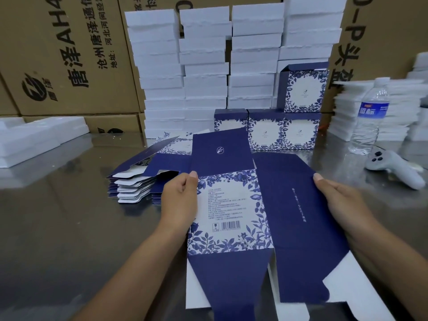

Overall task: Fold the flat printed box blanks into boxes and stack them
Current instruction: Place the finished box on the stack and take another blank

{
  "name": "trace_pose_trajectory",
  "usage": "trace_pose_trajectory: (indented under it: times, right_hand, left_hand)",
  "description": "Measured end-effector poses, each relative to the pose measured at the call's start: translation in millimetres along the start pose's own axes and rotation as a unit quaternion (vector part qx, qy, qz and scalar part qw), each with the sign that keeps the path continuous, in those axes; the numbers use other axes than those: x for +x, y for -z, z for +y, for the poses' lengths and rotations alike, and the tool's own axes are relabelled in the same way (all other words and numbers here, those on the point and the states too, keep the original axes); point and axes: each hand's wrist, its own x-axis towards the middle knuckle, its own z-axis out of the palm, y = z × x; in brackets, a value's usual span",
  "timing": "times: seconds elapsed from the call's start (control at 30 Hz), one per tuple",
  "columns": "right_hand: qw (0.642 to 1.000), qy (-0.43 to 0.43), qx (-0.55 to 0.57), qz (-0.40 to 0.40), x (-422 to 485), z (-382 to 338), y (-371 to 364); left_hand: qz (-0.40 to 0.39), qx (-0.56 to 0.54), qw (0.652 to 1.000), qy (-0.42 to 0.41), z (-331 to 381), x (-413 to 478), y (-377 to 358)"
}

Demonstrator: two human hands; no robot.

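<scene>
The person holds one blank (231, 205) over the steel table (58, 216), printed side up and spread wide between both hands. The left hand (180, 198) pinches its left edge, with the thumb on the flowered panel that carries the barcode and the other fingers tucked behind, out of sight. The right hand (342, 200) pinches the right edge of the plain navy panel the same way, thumb on top. A navy flap sticks out at the far end, and the near flaps show their white undersides. I cannot tell whether the near end touches the table.

Just beyond the left hand lies the pile (139, 181) of flat blanks, slightly fanned. Further back stand the boxes (266, 133) already folded. Three sit side by side in a row, and a fourth is perched on the right end with its top flap open.

Behind them, foam blocks (208, 66) rise in tall columns against brown cartons (69, 54). To the right a bottle (370, 117) stands upright, with a grey controller (393, 167) lying on the table just in front of it.
</scene>
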Motion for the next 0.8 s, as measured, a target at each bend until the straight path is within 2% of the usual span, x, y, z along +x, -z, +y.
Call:
trace_pose_trajectory:
  times: [0.13, 0.4, 0.47, 0.57, 0.8]
  right_hand:
    - [0.999, 0.020, -0.036, -0.017, 0.0, 3.3, -1.5]
    - [0.995, 0.045, -0.081, 0.021, 5.9, 6.8, 2.9]
    - [0.995, 0.045, -0.082, 0.035, 6.9, 6.0, 4.4]
    - [0.995, 0.038, -0.082, 0.044, 7.7, 6.8, 6.2]
    - [1.000, -0.004, 0.013, 0.002, 2.3, 3.4, -3.2]
  left_hand:
    - [0.015, -0.049, 0.997, 0.063, 0.2, 1.8, 4.2]
    - [-0.047, -0.159, 0.975, 0.146, 5.1, -0.2, 0.3]
    - [-0.058, -0.144, 0.978, 0.137, 5.0, -1.2, 0.0]
    - [-0.053, -0.077, 0.992, 0.082, 1.3, -1.3, -0.1]
    - [-0.016, -0.080, 0.994, 0.073, 2.1, 1.2, 4.1]
